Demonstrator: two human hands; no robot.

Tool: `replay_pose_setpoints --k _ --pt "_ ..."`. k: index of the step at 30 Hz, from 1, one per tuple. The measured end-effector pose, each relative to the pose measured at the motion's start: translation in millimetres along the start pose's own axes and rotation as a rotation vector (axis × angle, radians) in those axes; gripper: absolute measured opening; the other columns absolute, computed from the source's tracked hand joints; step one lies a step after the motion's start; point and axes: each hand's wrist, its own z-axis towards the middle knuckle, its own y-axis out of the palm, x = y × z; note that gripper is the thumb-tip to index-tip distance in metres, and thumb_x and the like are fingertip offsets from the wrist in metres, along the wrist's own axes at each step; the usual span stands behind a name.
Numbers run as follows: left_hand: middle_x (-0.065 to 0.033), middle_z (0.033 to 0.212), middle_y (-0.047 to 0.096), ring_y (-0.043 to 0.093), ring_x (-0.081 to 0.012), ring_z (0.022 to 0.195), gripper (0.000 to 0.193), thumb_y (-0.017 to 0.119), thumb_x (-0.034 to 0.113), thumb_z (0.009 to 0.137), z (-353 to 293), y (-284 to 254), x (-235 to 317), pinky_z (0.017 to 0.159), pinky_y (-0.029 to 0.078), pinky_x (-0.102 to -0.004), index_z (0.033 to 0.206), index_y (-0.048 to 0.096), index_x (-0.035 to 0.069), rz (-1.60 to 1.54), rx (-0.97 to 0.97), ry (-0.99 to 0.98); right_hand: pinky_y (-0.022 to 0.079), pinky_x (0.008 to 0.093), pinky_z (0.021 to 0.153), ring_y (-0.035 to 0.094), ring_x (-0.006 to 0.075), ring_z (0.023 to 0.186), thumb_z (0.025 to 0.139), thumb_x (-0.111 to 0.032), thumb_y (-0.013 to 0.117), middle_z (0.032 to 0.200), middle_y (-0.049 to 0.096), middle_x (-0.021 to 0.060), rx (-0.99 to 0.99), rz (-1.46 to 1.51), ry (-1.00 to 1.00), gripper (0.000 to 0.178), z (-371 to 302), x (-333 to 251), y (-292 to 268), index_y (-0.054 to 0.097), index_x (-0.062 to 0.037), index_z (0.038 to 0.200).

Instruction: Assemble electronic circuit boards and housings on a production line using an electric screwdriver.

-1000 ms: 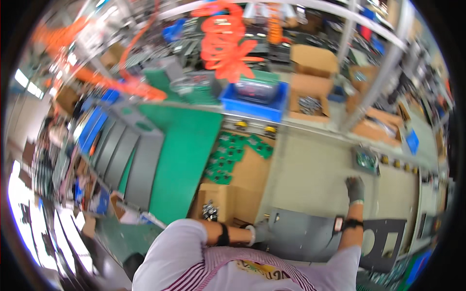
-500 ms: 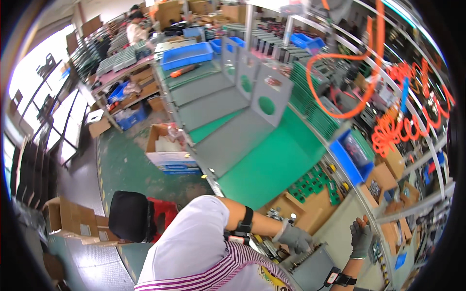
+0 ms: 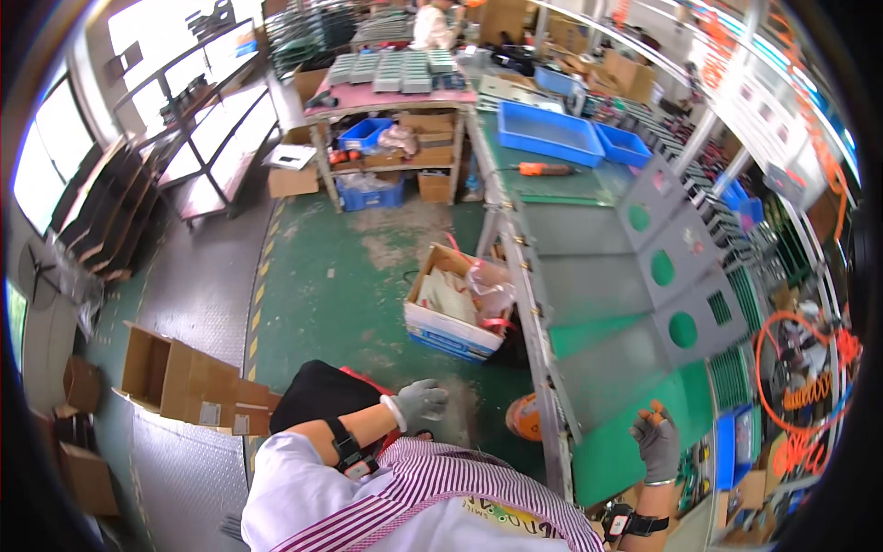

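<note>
**op_remote:** Gray metal panels [image 3: 589, 241] were lying flat along the green workbench [image 3: 635, 451], the ones with round green holes [image 3: 682, 328] propped up tilted beside them. From my feed the right hand [image 3: 657, 443], gray glove on, was raised over the bench edge near the closest panel, fingers curled in. Couldn't tell if it was pinching anything or touching the bench.

**benchlurker:** And the left?

**op_remote:** Left hand [image 3: 421, 402], also gloved, hung loosely curled and empty off to the side, above a black seat [image 3: 317, 397] and well apart from the bench. An open cardboard box [image 3: 457, 304] with plastic bags sat on the green floor just beside the bench leg, an orange round thing [image 3: 524, 417] near it.
</note>
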Motion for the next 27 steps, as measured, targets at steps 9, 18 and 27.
replay_pose_setpoints --k 9,18,27 --pt "-0.0087 0.077 0.056 0.055 -0.0128 0.071 0.026 0.053 0.020 0.079 -52 -28 81 0.056 0.047 -0.0289 0.098 0.051 0.002 0.513 0.790 0.110 0.052 0.0323 0.060 0.059 0.0189 0.070 0.082 -0.014 0.047 0.086 0.059 0.0128 -0.317 -0.236 0.089 0.031 171 -3 177 0.046 -0.0029 0.110" --pt "-0.0187 0.091 0.059 0.057 -0.0302 0.089 0.038 0.052 0.033 0.070 -112 -104 102 0.076 0.044 -0.0372 0.093 0.053 0.002 1.007 1.480 -0.261 0.051 0.0323 0.063 0.058 0.0176 0.073 0.082 -0.012 0.046 0.088 0.058 0.0113 -0.525 -0.302 0.303 0.031 335 38 363 0.046 -0.0032 0.112" --pt "-0.0194 0.100 0.057 0.054 -0.0318 0.094 0.043 0.053 0.034 0.070 -158 -182 120 0.081 0.043 -0.0362 0.098 0.057 0.002 0.875 1.402 -0.444 0.052 0.0348 0.062 0.061 0.0229 0.071 0.082 -0.008 0.048 0.088 0.060 0.0147 -0.944 -0.427 0.478 0.027 374 139 607 0.046 -0.0014 0.108"
